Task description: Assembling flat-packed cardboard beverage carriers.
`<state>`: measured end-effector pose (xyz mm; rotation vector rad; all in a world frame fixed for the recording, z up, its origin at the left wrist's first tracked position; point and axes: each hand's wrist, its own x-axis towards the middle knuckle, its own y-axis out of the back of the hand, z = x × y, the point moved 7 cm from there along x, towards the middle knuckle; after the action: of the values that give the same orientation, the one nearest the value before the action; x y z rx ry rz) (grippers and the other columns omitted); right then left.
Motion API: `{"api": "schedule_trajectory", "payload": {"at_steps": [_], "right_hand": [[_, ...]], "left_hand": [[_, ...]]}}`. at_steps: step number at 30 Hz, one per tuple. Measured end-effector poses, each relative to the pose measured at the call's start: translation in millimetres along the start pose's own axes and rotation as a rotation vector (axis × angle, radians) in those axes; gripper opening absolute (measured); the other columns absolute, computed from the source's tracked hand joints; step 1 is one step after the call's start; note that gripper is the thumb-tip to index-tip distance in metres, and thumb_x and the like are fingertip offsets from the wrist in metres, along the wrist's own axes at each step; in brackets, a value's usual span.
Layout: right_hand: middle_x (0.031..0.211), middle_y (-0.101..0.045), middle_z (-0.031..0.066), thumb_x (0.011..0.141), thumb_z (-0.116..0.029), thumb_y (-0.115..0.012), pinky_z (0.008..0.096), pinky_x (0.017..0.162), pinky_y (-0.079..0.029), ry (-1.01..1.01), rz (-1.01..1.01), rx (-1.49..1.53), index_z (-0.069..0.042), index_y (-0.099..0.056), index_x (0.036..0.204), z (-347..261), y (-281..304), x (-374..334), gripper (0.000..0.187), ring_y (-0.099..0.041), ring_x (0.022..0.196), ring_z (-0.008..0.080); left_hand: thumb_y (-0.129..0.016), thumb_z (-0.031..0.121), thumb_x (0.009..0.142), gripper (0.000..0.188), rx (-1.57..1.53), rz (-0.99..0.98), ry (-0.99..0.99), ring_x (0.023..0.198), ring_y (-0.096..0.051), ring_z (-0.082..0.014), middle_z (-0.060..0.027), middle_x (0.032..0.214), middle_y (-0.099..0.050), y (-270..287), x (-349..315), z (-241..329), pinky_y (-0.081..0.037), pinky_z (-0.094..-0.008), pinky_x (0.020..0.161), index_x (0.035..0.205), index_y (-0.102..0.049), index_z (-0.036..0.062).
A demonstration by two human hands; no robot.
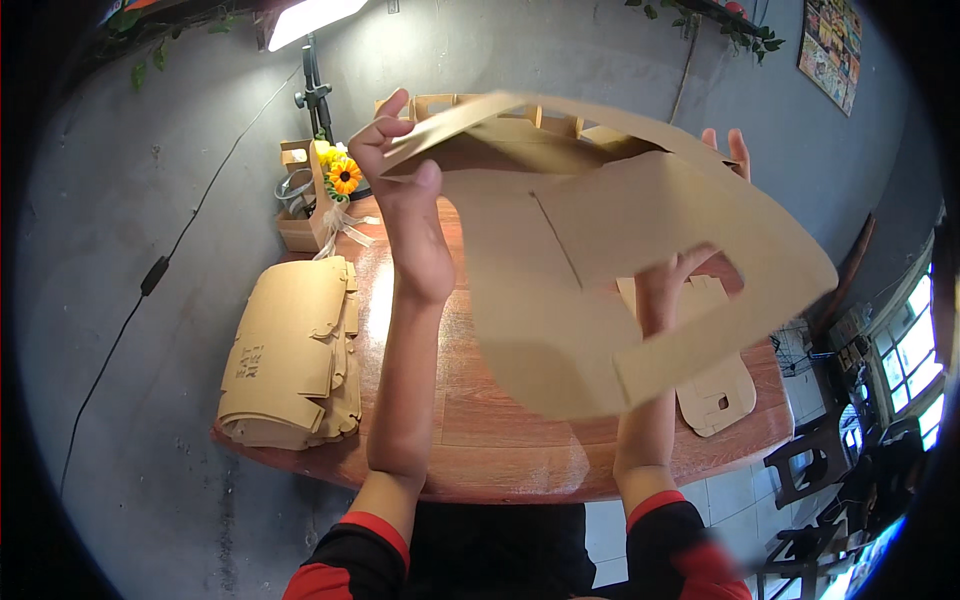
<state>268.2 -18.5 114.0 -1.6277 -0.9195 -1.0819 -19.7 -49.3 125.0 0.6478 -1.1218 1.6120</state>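
On the desk (490, 450), at frame left, lettered cardboard (290, 325) is stacked; centrally, a cardboard sheet (540, 340) is grasped by left hand (415, 225) and right hand (662, 288).

Homelike room, plain grey wall (140, 190), colourful poster (832, 50), trailing greenery (763, 45), paned window (908, 335), tiled floor (733, 490), polished wooden table (465, 432).

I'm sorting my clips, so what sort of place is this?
Possibly a small indoor workshop or craft corner: there's a wood-grained table, a stack of flat cardboard pieces and a bright lamp.
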Motion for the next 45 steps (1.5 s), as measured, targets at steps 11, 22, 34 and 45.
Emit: {"api": "schedule_trajectory", "payload": {"at_steps": [11, 22, 34, 45], "right_hand": [[0.136, -0.060, 0.0270, 0.091, -0.024, -0.066, 0.0415, 0.105, -0.048, 0.264, -0.121, -0.319, 0.001, -0.062, 0.121, -68, -39, -3, 0.039, -0.062, 0.121, 0.0367], [0.165, -0.017, 0.0308, 0.092, -0.076, -0.044, 0.0546, 0.122, -0.026, -0.136, -0.818, 0.245, 0.010, -0.013, 0.159, -91, -102, -43, 0.113, -0.029, 0.149, 0.0481], [0.169, -0.004, 0.0274, 0.083, -0.093, -0.011, 0.0484, 0.127, -0.004, -0.326, -0.899, 0.355, 0.006, -0.002, 0.161, -84, -118, -47, 0.126, -0.003, 0.157, 0.0414], [0.170, -0.007, 0.0227, 0.081, -0.094, -0.005, 0.0453, 0.127, -0.006, -0.388, -0.883, 0.507, 0.003, -0.005, 0.162, -74, -119, -46, 0.127, -0.007, 0.157, 0.0359]], "left_hand": [[-0.050, 0.032, 0.095, 0.074, -0.029, -0.147, -0.004, 0.150, -0.023, -0.0282, -0.0178, 0.158, -0.028, -24, -4, 2, -0.017, -0.0446, 0.122, 0.157, -0.016, 0.0075], [-0.048, 0.057, 0.103, 0.078, -0.241, -0.092, 0.239, 0.146, -0.037, -0.0257, -0.0112, 0.158, -0.037, -9, -41, -20, -0.028, -0.0413, 0.124, 0.159, -0.027, 0.0074], [-0.034, 0.062, 0.104, 0.091, -0.396, -0.519, -0.197, 0.159, -0.001, -0.0301, -0.0182, 0.172, -0.003, -114, -52, 2, -0.004, -0.0487, 0.126, 0.164, -0.001, 0.0018], [-0.068, 0.062, 0.089, 0.104, -0.588, -0.516, -0.174, 0.117, -0.050, -0.0279, -0.0189, 0.127, -0.047, -82, -29, 12, -0.036, -0.0451, 0.108, 0.153, -0.013, -0.0003]]}}
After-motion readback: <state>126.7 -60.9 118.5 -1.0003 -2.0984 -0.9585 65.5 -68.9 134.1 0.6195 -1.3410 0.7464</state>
